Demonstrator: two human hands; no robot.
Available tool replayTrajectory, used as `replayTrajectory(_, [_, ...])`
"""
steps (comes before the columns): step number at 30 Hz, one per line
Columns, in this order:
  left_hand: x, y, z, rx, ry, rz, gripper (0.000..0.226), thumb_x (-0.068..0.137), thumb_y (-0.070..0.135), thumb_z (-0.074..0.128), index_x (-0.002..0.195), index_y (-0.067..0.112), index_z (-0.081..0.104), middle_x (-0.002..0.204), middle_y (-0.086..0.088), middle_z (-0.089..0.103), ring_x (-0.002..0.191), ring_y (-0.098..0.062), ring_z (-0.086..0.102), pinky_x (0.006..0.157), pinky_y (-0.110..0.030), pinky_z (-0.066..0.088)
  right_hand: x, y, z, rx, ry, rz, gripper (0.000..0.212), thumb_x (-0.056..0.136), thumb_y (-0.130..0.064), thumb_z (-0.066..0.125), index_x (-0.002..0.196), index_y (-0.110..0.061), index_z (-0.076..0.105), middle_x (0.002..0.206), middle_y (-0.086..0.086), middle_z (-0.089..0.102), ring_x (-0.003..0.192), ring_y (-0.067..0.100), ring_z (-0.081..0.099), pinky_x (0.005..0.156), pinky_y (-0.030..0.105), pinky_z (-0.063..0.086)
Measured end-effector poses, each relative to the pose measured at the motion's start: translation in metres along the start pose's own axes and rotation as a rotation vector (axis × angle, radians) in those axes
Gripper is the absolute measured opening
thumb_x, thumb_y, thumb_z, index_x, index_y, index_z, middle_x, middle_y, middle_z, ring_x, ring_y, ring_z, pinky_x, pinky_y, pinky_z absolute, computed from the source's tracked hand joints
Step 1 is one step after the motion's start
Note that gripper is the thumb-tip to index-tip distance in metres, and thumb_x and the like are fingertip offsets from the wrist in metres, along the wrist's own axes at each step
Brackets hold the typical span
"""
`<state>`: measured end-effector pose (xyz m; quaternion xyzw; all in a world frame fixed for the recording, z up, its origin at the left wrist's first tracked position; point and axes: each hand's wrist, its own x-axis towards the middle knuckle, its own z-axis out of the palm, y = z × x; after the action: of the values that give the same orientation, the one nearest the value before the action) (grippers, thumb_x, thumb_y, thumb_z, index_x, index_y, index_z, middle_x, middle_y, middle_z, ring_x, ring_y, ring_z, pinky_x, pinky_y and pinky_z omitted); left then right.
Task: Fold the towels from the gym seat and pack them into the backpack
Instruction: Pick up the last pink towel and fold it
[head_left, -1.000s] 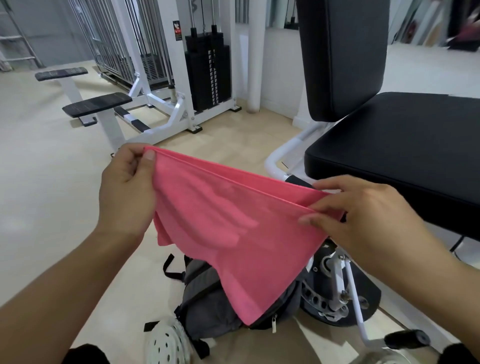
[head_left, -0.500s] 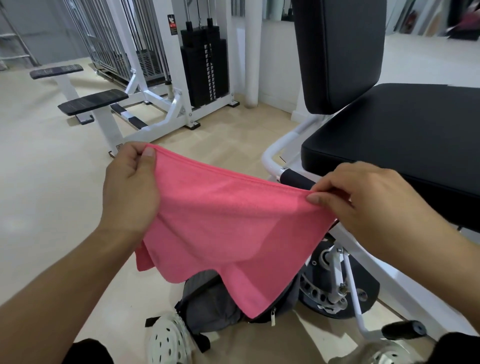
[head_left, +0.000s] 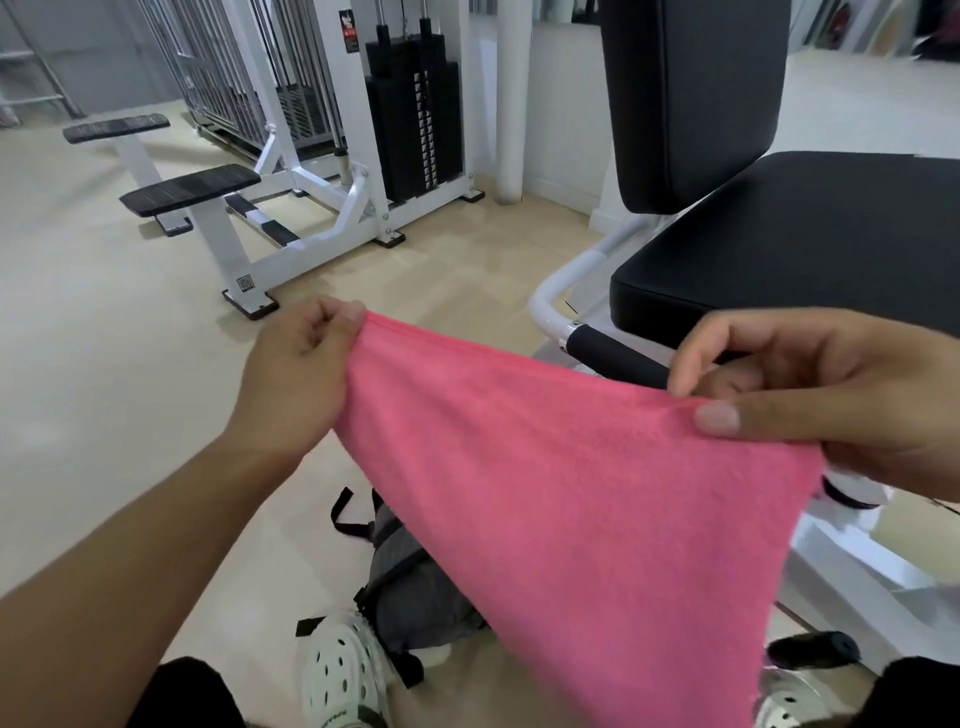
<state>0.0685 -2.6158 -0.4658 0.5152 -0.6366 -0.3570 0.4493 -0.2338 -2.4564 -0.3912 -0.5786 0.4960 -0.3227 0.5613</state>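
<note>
A pink towel (head_left: 582, 499) hangs stretched in the air between my two hands. My left hand (head_left: 296, 374) pinches its top left corner. My right hand (head_left: 810, 400) pinches the top right corner, thumb on top of the cloth. The towel's lower part droops to a point near the bottom edge of the view. A grey backpack (head_left: 415, 592) with black straps lies on the floor below, mostly hidden behind the towel. The black gym seat (head_left: 810, 244) at the right has nothing on the part I can see.
The seat's black backrest (head_left: 691, 88) rises behind it, with a white frame and a black handle (head_left: 613, 353) beside my right hand. A white weight machine (head_left: 322, 171) with black pads stands at the back left. My white perforated shoe (head_left: 343, 675) rests by the backpack.
Both hands have drawn the towel closer to me and lower, so it now covers more of the backpack. Its lower flap has settled into a single hanging point.
</note>
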Motion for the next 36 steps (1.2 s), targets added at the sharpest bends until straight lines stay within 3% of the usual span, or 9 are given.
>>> replayTrajectory(4, [0.004,-0.015,0.007,-0.031,-0.068,-0.137,0.026,0.102,0.033,0.057,0.087,0.020,0.073,0.081,0.005,0.069,0.074,-0.010,0.057,0.076,-0.033,0.045,0.009,0.005,0.004,-0.170,0.040,0.086,0.018,0.084,-0.028,0.073,0.095,-0.016,0.082,0.091,0.015,0.078,0.083,0.026,0.073,0.077,0.028,0.060])
replayTrajectory(10, [-0.009,0.004,0.017,-0.177,-0.127,-0.134,0.026,0.100,0.032,0.061,0.078,0.024,0.072,0.072,0.002,0.068,0.071,-0.019,0.057,0.068,-0.035,0.050,0.012,0.007,0.024,-0.180,-0.064,0.109,0.028,0.083,-0.003,0.074,0.098,-0.026,0.079,0.095,0.007,0.080,0.091,0.021,0.077,0.080,0.029,0.062])
replayTrajectory(13, [-0.027,0.020,0.026,-0.238,-0.186,-0.112,0.026,0.100,0.027,0.062,0.077,0.026,0.074,0.067,-0.001,0.066,0.063,-0.017,0.057,0.061,-0.031,0.049,0.016,0.006,0.044,-0.497,0.167,-0.047,0.008,0.074,-0.038,0.082,0.081,-0.037,0.079,0.077,-0.010,0.077,0.069,0.010,0.072,0.071,0.033,0.060])
replayTrajectory(16, [-0.045,0.034,0.038,-0.300,-0.276,-0.093,0.024,0.096,0.028,0.065,0.075,0.029,0.076,0.066,-0.009,0.069,0.063,-0.022,0.055,0.065,-0.035,0.048,0.023,0.007,0.060,-0.738,0.373,-0.265,0.018,0.076,-0.060,0.073,0.079,-0.043,0.078,0.085,-0.013,0.068,0.086,0.013,0.063,0.070,0.032,0.052])
replayTrajectory(19, [-0.061,0.045,0.046,-0.376,-0.371,-0.075,0.019,0.082,0.040,0.065,0.080,0.026,0.077,0.075,-0.020,0.074,0.067,-0.029,0.058,0.069,-0.044,0.048,0.030,0.013,0.065,-0.789,0.388,-0.406,0.021,0.084,-0.057,0.067,0.085,-0.038,0.075,0.084,-0.015,0.066,0.091,0.012,0.060,0.077,0.028,0.048])
replayTrajectory(25, [-0.075,0.056,0.051,-0.415,-0.423,-0.064,0.020,0.090,0.031,0.062,0.081,0.027,0.079,0.065,0.002,0.074,0.055,-0.006,0.064,0.052,-0.018,0.049,0.038,0.016,0.073,-0.661,0.593,-0.358,0.024,0.084,-0.058,0.063,0.088,-0.037,0.074,0.063,-0.007,0.064,0.075,0.013,0.059,0.065,0.021,0.045])
replayTrajectory(27, [-0.075,0.057,0.052,-0.418,-0.418,-0.065,0.021,0.089,0.034,0.061,0.081,0.030,0.080,0.066,0.003,0.073,0.055,-0.005,0.064,0.051,-0.016,0.047,0.038,0.017,0.071,-0.664,0.636,-0.326,0.026,0.082,-0.062,0.062,0.087,-0.038,0.072,0.062,-0.007,0.062,0.073,0.012,0.057,0.064,0.014,0.039])
replayTrajectory(32, [-0.077,0.060,0.053,-0.436,-0.444,-0.066,0.022,0.084,0.038,0.059,0.079,0.033,0.079,0.061,0.006,0.071,0.051,-0.003,0.061,0.047,-0.013,0.044,0.040,0.019,0.068,-0.658,0.639,-0.288,0.028,0.080,-0.064,0.062,0.086,-0.038,0.069,0.065,-0.006,0.062,0.065,0.007,0.054,0.065,0.021,0.038])
replayTrajectory(36, [-0.075,0.058,0.054,-0.408,-0.440,-0.050,0.023,0.086,0.041,0.059,0.083,0.032,0.080,0.071,0.000,0.074,0.066,-0.008,0.068,0.062,-0.022,0.052,0.038,0.017,0.066,-0.677,0.629,-0.282,0.031,0.075,-0.066,0.063,0.084,-0.038,0.072,0.068,-0.009,0.062,0.073,0.009,0.053,0.068,0.023,0.042])
